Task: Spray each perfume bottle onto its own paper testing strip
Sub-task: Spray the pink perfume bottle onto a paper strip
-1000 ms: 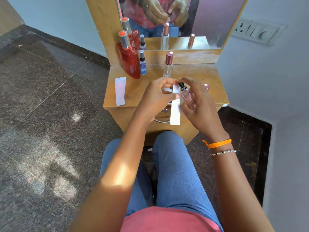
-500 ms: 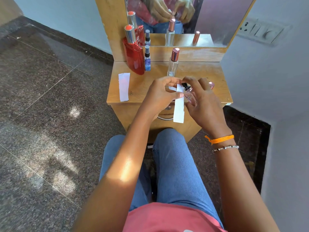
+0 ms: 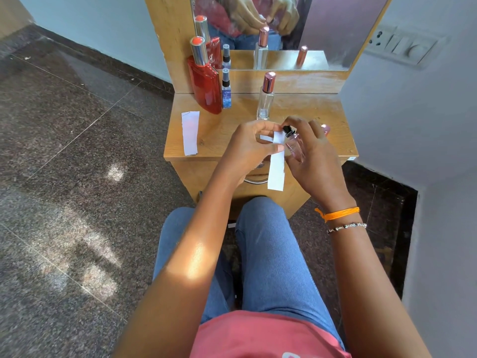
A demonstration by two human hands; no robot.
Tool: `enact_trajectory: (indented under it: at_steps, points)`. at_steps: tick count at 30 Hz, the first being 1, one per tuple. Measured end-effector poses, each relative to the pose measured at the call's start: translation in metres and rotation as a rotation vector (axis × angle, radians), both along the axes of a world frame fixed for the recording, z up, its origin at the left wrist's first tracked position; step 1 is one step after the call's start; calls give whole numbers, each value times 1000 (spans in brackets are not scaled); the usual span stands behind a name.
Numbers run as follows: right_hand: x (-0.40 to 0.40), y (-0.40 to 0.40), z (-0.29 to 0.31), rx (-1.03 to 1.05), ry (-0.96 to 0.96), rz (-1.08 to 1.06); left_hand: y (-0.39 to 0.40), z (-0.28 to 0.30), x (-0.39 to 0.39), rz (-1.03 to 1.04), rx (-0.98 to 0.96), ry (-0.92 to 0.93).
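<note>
Your right hand (image 3: 313, 156) has its grip wrapped around a small pinkish perfume bottle (image 3: 294, 146), tilted so its black spray nozzle (image 3: 288, 130) leans toward your left hand. One fingertip (image 3: 285, 123) of that hand sits on top of the nozzle. Your left hand (image 3: 247, 148) pinches a white paper strip (image 3: 276, 164) between thumb and fingers near its upper end; the strip hangs down from that grip, past the front edge of the wooden table (image 3: 222, 133), with its top just beside the nozzle. A second bit of white paper (image 3: 265, 137) shows between your left fingers, though you cannot tell whether it belongs to the same strip.

Just beyond your two hands stands a tall clear bottle (image 3: 265, 99) with a rose-gold cap, upright on the table. Further off to the left of your left-hand grip, a red bottle (image 3: 205, 83) with a silver cap and a small blue bottle (image 3: 226, 93) stand side by side against the mirror frame. Another white strip (image 3: 190, 133) lies flat on the table, well apart from your left hand. A pink cap (image 3: 325, 129) peeks out just behind your right hand.
</note>
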State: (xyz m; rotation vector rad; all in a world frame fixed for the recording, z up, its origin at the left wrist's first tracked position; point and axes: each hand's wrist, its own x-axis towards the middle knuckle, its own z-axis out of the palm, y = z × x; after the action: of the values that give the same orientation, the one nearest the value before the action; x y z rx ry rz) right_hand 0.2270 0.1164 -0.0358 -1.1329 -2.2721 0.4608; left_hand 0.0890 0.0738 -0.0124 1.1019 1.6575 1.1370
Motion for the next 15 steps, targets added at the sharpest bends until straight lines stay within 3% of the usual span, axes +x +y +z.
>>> enact_trajectory:
  at_steps: [9,15]
  points:
    - [9,-2,0,-98,192,-12,26,-16,12,99,85,250]
    - [12,2,-1,-98,220,1,40,-30,28,162,189,477]
